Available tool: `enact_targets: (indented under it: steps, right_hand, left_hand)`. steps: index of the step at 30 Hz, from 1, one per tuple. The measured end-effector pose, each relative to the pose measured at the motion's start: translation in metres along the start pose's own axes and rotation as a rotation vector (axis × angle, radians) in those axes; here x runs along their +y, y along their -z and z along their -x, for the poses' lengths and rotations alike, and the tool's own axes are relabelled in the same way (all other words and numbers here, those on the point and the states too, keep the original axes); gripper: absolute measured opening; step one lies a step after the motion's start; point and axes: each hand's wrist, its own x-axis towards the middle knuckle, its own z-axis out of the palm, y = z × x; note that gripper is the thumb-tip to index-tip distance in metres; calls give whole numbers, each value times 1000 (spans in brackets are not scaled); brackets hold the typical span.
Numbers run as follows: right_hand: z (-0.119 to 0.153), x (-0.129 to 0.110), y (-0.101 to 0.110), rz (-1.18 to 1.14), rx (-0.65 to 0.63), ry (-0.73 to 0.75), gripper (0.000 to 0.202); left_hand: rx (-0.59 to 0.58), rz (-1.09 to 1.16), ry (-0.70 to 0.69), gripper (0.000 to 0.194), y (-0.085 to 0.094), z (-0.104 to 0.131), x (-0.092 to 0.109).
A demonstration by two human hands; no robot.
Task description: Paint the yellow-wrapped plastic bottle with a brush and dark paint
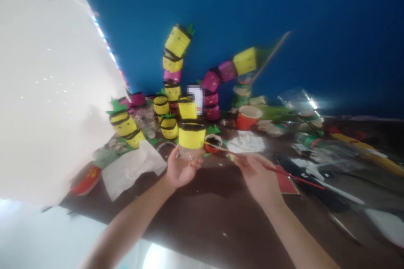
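Note:
My left hand (pixel 183 168) is closed around the clear lower part of a cut plastic bottle (pixel 192 136). Its upper part has a yellow band with a black rim. In my right hand (pixel 257 174) is a thin red paintbrush (pixel 296 178), pinched near its front. The brush tip points left and comes close to the bottle's yellow side; whether it touches, I cannot tell. Just right of the bottle stands a small cup (pixel 213 143) with dark paint inside. The picture is blurred.
Stacked yellow and magenta containers (pixel 173 65) lean near the blue wall. White paper (pixel 134 168) lies at left, crumpled tissue (pixel 246 142) behind my right hand, and an orange-red cup (pixel 248 117) farther back. Plastic bottles and tools crowd the right side, with a red card (pixel 286 180) beside my right hand.

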Motion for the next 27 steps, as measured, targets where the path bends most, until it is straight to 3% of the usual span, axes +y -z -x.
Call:
enact_targets:
  steps: [6, 19, 27]
  right_hand:
    - [5, -3, -5, 25, -72, 0, 15]
    - [0, 6, 3, 113, 4, 23, 15]
    - [-4, 11, 8, 164, 61, 65, 14]
  left_hand:
    - [-7, -31, -85, 57, -2, -2, -3]
    - [-22, -94, -19, 63, 2, -3, -2]
    - [-25, -113, -95, 62, 2, -2, -1]
